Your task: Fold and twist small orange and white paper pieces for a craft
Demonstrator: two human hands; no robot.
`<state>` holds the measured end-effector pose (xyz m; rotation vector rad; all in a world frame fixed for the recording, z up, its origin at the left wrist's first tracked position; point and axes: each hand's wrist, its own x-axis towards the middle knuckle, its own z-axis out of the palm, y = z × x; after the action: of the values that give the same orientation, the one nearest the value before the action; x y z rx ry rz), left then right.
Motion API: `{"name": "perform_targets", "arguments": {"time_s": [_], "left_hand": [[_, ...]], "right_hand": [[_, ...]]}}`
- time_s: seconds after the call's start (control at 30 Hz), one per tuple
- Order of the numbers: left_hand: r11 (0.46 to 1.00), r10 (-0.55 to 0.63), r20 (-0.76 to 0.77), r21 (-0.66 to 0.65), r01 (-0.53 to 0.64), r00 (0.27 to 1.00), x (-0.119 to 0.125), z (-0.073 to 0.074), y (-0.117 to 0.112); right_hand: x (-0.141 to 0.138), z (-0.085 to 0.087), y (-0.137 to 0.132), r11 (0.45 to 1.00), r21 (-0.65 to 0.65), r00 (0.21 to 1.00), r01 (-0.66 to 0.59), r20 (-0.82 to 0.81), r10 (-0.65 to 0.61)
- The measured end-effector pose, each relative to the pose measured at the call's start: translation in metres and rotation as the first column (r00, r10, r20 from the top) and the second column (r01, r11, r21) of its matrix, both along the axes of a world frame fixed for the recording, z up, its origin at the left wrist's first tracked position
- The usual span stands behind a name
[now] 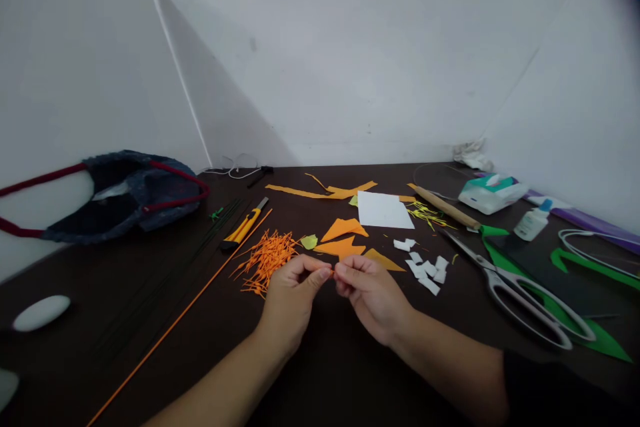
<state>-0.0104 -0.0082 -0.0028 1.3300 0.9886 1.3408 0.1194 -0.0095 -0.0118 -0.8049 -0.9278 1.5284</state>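
Note:
My left hand and my right hand meet over the dark table, fingertips pinched together on a tiny orange paper strip between them. Just left of my left hand lies a heap of thin orange paper strips. Behind the hands lie orange paper triangles and a small yellow-green scrap. To the right of my right hand sit several small white paper pieces.
Large scissors lie on green paper at the right, with a glue bottle, a tissue pack and a wooden stick behind. A yellow utility knife, a long orange stick and a dark bag are on the left. White paper lies mid-table.

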Motion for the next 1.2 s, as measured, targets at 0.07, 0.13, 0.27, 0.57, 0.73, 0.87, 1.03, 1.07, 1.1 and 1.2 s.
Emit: {"name": "perform_targets", "arguments": {"time_s": [0.07, 0.13, 0.27, 0.57, 0.73, 0.87, 1.03, 1.07, 1.1, 1.2], "left_hand": [[0.998, 0.02, -0.106, 0.064, -0.014, 0.994, 0.0, 0.0, 0.0], [0.988, 0.031, -0.184, 0.155, -0.002, 0.982, -0.001, -0.001, 0.001], [0.945, 0.052, -0.284, 0.325, 0.045, 0.957, -0.004, -0.002, 0.004], [0.895, 0.059, -0.386, 0.43, 0.123, 0.921, -0.005, 0.003, 0.009], [0.987, -0.097, -0.142, 0.111, 0.113, 0.985, -0.007, 0.002, 0.009], [0.958, -0.259, -0.072, -0.15, 0.246, 0.963, -0.007, 0.007, 0.01], [0.901, -0.393, -0.171, -0.267, 0.341, 0.904, -0.003, 0.01, 0.009], [0.901, -0.395, -0.184, -0.27, 0.34, 0.9, -0.003, 0.009, 0.009], [0.901, -0.395, -0.199, -0.273, 0.336, 0.897, -0.003, 0.009, 0.009], [0.923, -0.363, -0.288, -0.244, 0.299, 0.886, -0.004, 0.009, 0.008]], "right_hand": [[-0.001, -0.002, -0.001, 0.998, -0.053, 0.992, -0.037, -0.12, 0.031], [0.0, -0.003, -0.001, 0.996, -0.071, 0.982, -0.051, -0.185, 0.037], [0.003, -0.003, 0.002, 0.996, -0.086, 0.984, -0.027, -0.179, 0.011], [0.009, -0.001, 0.008, 0.997, -0.078, 0.999, 0.019, -0.044, -0.022], [0.016, -0.001, 0.009, 0.992, 0.093, 0.978, 0.085, 0.18, -0.1], [0.022, -0.003, 0.01, 0.966, 0.255, 0.913, 0.037, 0.384, -0.136], [0.023, -0.005, 0.011, 0.944, 0.324, 0.854, -0.067, 0.508, -0.113], [0.023, -0.005, 0.011, 0.939, 0.334, 0.844, -0.079, 0.524, -0.116], [0.023, -0.004, 0.01, 0.934, 0.346, 0.832, -0.084, 0.54, -0.125], [0.022, -0.002, 0.01, 0.93, 0.362, 0.81, -0.06, 0.562, -0.166]]}}
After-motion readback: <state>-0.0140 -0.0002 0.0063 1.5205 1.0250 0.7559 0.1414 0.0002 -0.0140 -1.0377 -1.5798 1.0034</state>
